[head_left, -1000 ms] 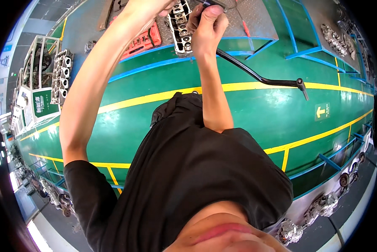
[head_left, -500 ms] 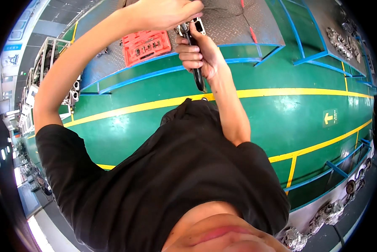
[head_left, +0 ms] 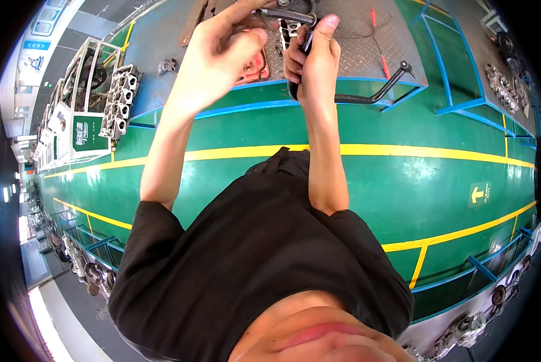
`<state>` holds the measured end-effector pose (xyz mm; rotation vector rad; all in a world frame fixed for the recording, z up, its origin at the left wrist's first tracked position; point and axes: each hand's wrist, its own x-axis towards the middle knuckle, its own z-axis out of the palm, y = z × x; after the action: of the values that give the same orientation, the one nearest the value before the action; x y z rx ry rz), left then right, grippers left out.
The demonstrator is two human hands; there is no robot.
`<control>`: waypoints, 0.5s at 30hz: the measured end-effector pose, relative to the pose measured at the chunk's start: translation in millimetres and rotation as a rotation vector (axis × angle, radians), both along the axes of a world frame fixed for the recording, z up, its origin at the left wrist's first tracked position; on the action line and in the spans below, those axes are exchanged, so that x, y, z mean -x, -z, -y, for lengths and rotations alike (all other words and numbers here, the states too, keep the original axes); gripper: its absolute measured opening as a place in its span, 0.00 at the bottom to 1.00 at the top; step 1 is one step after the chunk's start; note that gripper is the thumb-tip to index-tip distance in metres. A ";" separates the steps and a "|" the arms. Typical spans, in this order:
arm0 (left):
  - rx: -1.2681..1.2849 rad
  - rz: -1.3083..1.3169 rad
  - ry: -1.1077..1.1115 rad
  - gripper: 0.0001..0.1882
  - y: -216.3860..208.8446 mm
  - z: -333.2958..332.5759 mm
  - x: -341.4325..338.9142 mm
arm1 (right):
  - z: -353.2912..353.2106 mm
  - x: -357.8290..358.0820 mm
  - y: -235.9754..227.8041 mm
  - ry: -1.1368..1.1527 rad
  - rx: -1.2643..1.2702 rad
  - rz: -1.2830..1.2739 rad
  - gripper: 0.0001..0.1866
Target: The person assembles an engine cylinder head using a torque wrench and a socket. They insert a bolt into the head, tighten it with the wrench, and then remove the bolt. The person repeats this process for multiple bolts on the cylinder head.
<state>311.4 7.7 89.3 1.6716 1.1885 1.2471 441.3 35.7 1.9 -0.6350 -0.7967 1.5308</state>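
Note:
My right hand (head_left: 320, 63) is closed around a black valve spring compressor (head_left: 367, 98), its thumb pointing up. The tool's bent arm reaches out to the right, past the table's front edge. Its threaded rod (head_left: 285, 15) points left toward my left hand (head_left: 213, 63). The fingers of that hand are loosely curled and apart from the thumb. The rod's end meets the index finger, though the contact is partly hidden. Behind the hands lies a silver metal engine part (head_left: 289, 29). A red tool case (head_left: 255, 67) is mostly covered by my left hand.
The blue-edged metal table (head_left: 355, 48) carries a red-handled tool (head_left: 382, 63) with dark wire and a small grey part (head_left: 167, 66). At left stands a white rack (head_left: 71, 136) beside a cylinder head (head_left: 121, 99). Another blue-framed bench (head_left: 463, 102) is at right.
My left arm has lowered, bringing that hand down and left of the tool. The tool has turned: its bent arm now sticks out to the right. My right hand has moved slightly right.

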 end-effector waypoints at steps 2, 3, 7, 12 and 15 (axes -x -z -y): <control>0.199 0.517 0.289 0.24 -11.1 1.3 6.3 | -2.3 3.5 6.3 0.031 -0.032 -0.007 0.33; 0.271 0.462 0.120 0.21 -13.2 -2.4 4.0 | -2.9 5.6 7.9 0.036 -0.030 -0.001 0.34; 0.351 0.313 0.010 0.17 12.0 -23.3 22.9 | -1.7 8.5 18.2 0.065 -0.003 0.036 0.34; 0.450 0.381 0.052 0.23 10.9 -21.5 13.0 | -11.2 4.0 31.8 0.103 -0.016 0.106 0.34; 0.545 0.475 0.154 0.24 7.9 -27.8 20.5 | -17.4 2.2 33.9 0.083 -0.032 0.118 0.34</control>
<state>290.9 35.5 81.4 0.9783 0.9675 1.0253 439.1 53.1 -32.0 -0.7315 -0.8721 1.4130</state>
